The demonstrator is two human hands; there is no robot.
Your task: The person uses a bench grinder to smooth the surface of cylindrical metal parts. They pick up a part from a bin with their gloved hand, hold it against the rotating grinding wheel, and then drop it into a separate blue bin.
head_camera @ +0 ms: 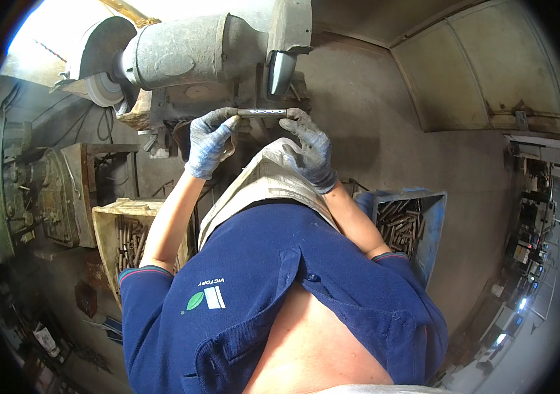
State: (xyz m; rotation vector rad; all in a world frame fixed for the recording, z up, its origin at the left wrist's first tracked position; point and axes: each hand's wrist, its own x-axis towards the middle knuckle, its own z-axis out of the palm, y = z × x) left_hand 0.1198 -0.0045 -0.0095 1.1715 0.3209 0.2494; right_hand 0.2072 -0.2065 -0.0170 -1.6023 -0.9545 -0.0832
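A short metal rod or tube (263, 113) with a row of small bright spots along it lies level between my two gloved hands. My left hand (212, 143) pinches one end of it between thumb and fingers. The other end is pinched by my right hand (309, 147). Beyond the piece stands a bench grinder (176, 51), its pale wheel (104, 89) showing at the left. At the grinder's right end is a guarded housing (290, 29) with a shiny part under it. A pale apron covers my lap.
A cream plastic crate (127, 207) of metal rods stands at my left, a blue crate (435, 221) of similar pieces at my right. An old machine (51, 197) is at the far left. Metal cabinet panels (496, 69) rise at the upper right.
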